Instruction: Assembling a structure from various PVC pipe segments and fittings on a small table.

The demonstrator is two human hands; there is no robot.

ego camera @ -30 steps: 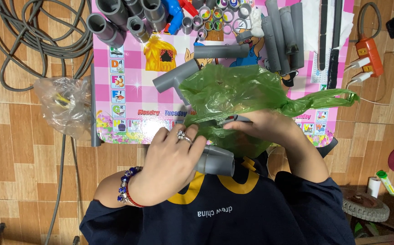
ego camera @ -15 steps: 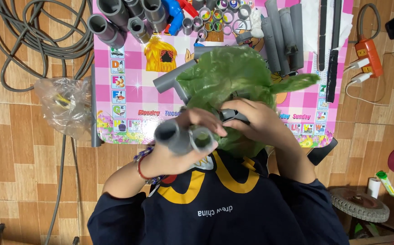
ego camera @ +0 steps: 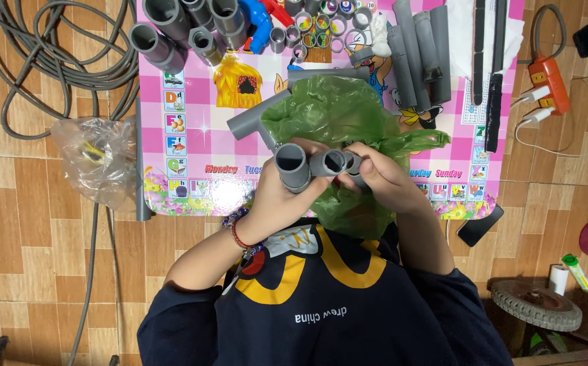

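My left hand (ego camera: 277,200) grips a grey plastic pipe fitting (ego camera: 301,165) with round open sockets, held up above the lap. My right hand (ego camera: 382,177) holds the fitting's other end, fingers curled around it. Right behind both hands lies a crumpled green plastic bag (ego camera: 338,112) on a pink children's table (ego camera: 185,146). A grey pipe tee (ego camera: 253,122) pokes out from under the bag's left side.
Grey pipes (ego camera: 419,54) and wide pipe pieces (ego camera: 172,27) line the table's far edge, with small ring couplings (ego camera: 318,27) between. A clear bag (ego camera: 97,159) and coiled grey cable (ego camera: 57,57) lie left. An orange power strip (ego camera: 550,85) sits right; a phone (ego camera: 478,225) is by the table's edge.
Both hands have lifted the grey fitting up out of the lap and turned it so its open sockets face the camera. The green bag has settled back onto the table.
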